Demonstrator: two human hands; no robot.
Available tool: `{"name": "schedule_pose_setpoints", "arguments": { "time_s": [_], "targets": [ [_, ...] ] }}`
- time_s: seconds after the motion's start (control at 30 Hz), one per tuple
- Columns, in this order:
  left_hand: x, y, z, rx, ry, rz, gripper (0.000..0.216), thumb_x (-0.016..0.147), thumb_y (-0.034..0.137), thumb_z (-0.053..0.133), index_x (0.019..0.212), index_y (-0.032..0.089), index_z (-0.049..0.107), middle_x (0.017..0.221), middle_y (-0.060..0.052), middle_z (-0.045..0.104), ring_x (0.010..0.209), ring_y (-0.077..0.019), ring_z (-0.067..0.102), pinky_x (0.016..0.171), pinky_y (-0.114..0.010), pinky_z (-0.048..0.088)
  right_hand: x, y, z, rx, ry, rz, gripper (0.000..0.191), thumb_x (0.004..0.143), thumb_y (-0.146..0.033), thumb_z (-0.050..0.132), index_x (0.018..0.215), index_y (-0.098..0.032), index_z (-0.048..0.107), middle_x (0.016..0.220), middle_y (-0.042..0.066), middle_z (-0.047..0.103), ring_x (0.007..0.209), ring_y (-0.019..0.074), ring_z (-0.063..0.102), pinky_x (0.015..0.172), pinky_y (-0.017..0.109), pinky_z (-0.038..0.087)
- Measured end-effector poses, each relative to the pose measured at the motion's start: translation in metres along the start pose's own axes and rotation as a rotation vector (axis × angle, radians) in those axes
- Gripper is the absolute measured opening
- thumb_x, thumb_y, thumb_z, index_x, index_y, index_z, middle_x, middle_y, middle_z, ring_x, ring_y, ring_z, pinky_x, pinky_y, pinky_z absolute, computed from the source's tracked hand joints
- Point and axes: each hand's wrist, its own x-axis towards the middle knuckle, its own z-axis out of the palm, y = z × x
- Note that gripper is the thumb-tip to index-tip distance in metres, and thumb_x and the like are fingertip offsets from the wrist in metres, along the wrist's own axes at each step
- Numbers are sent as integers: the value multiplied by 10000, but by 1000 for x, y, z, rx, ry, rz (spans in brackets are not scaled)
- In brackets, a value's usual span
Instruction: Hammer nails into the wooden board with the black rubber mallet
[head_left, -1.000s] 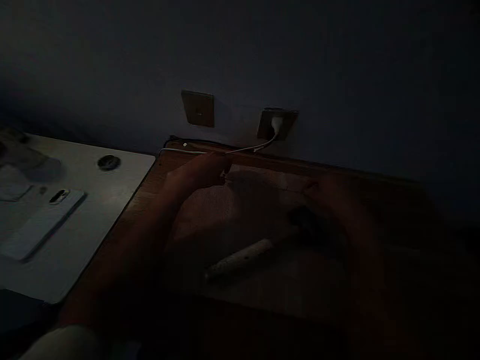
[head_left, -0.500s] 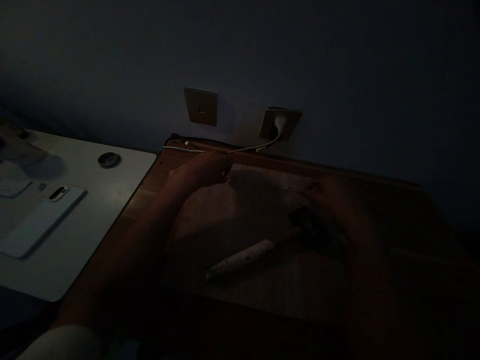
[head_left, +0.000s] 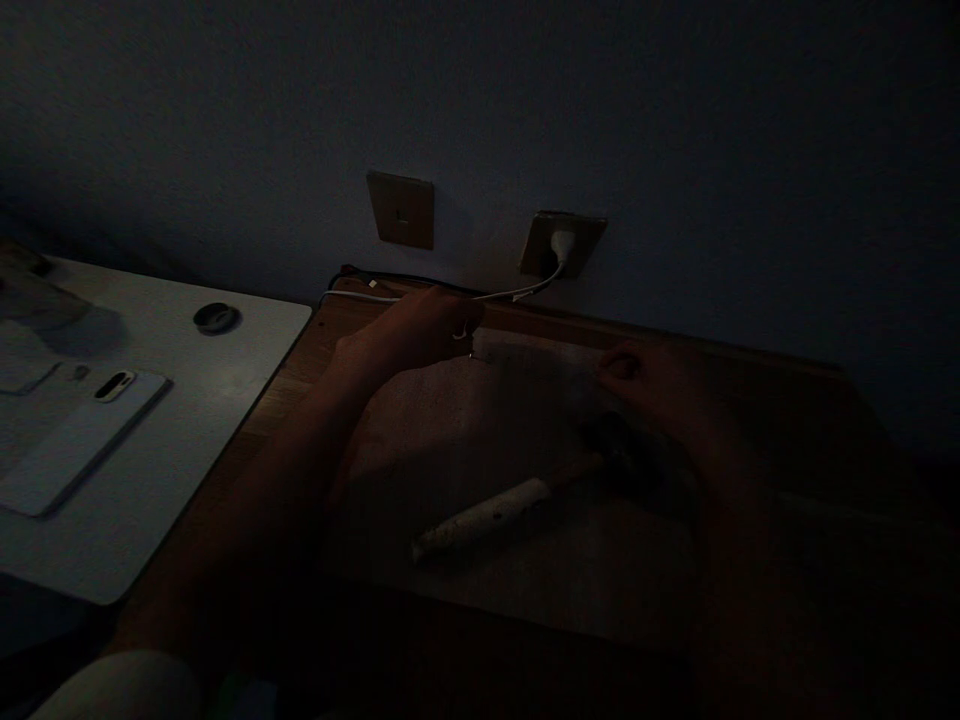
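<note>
The scene is very dark. My left hand point(head_left: 431, 325) is at the back of a pale sheet point(head_left: 427, 420), its fingers curled together. A small glint shows at its fingertips, but what they hold cannot be made out. Across the sheet, my right hand point(head_left: 652, 385) has thumb and finger bent into a pinch; anything in it is lost in shadow. Between and below the hands lies a tool with a pale handle point(head_left: 484, 515). Its dark head, close under my right hand, is too dim to identify.
Behind my left hand a white cable point(head_left: 517, 294) runs to a plug point(head_left: 561, 245) in a wall socket. Another wall plate point(head_left: 402, 210) is to its left. A phone point(head_left: 86, 440) and a round dark object point(head_left: 216, 318) lie on the white table point(head_left: 202, 420).
My left hand has shifted slightly right, and a glint now shows at its fingertips. My right hand has moved a little left. The pale-handled tool stays put.
</note>
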Motion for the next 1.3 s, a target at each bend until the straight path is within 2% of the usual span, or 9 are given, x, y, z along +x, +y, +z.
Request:
{"name": "schedule_pose_setpoints", "arguments": {
  "time_s": [0.17,0.37,0.63,0.77,0.9,0.97,1.03,1.17,1.3],
  "targets": [
    [0,1,-1,-27,-29,-10,136,838,123,682,956,174,728,972,-60,777,834,-183,687,705,-273,441,-1,-4,-2,28,3,-21,76,839,-200,707,881,-205,771,883,76,796,815,243,742,733,342,523],
    [0,7,-2,-34,-62,-1,144,862,120,639,965,171,726,927,-60,777,764,-169,672,657,-267,414,-4,-4,2,68,3,-52,108,856,-198,695,920,-217,780,923,69,815,853,239,768,808,360,568],
    [1,9,0,-3,-163,-36,222,883,109,631,1016,204,781,958,-40,808,809,-176,712,713,-277,452,-2,-6,2,87,-3,-33,131,873,-170,692,938,-227,790,973,80,828,903,260,784,840,371,592],
    [0,17,0,-34,-196,-2,198,910,129,629,989,212,790,931,-28,806,782,-164,716,705,-278,455,-6,-15,3,168,-60,-111,170,897,-210,672,987,-245,812,1018,65,838,905,264,782,856,392,599],
    [1,28,1,-123,-287,33,142,952,239,685,1030,234,804,938,-27,806,811,-174,726,705,-282,460,-10,-24,4,227,-189,-233,208,909,-255,679,1050,-272,831,1092,43,844,967,262,784,879,382,592],
    [2,29,1,-133,-296,20,193,964,350,716,1099,234,791,966,-34,807,838,-185,729,709,-280,463,-10,-24,6,220,-187,-227,225,934,-267,667,1088,-273,831,1123,46,842,990,261,784,891,376,584],
    [2,27,2,-99,-249,-8,260,981,405,704,1151,219,768,999,-49,805,859,-193,727,720,-281,465,-7,-20,8,163,-137,-176,223,960,-268,653,1099,-255,826,1105,64,839,961,263,782,879,379,577],
    [2,18,6,-14,-164,-22,216,976,257,673,1167,175,731,1130,-88,785,881,-183,714,722,-271,463,-1,-9,16,8,-16,-100,172,968,-233,656,1054,-213,804,1050,97,826,927,260,769,851,367,556],
    [4,16,9,22,-172,-30,170,953,166,637,1084,174,745,1191,-97,763,956,-193,715,759,-275,481,2,-4,22,-72,-28,-88,118,967,-216,668,921,-196,775,978,102,813,903,256,758,807,354,526]
  ]
}}
